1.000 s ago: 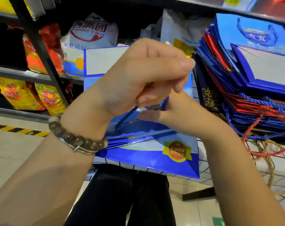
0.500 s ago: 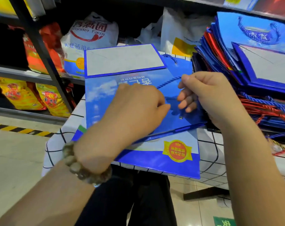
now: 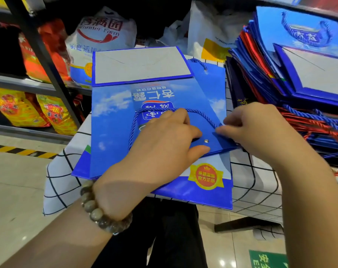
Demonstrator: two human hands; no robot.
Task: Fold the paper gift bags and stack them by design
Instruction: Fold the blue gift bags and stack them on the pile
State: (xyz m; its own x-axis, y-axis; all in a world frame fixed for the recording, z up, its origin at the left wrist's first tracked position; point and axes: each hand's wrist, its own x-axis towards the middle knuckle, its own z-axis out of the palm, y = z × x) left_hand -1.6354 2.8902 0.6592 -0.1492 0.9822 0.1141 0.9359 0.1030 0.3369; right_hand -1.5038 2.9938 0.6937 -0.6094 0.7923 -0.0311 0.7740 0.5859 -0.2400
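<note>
A flattened blue gift bag with sky print lies on the checked tablecloth, its white base flap folded up at the far end. It rests on another blue bag with a gold seal. My left hand presses flat on the top bag near its opening edge. The bag's blue rope handle loops across its face. My right hand pinches the right corner of the bag's opening edge, beside a metal eyelet.
A tall leaning stack of folded blue and red bags fills the right side, cords hanging off it. Metal shelving with food sacks stands at left and behind. My dark-trousered legs are under the table edge.
Both hands came down from in front of the camera onto the bag. The rope handle now lies across the bag's face, my left hand flattened on it, my right hand moved to the corner.
</note>
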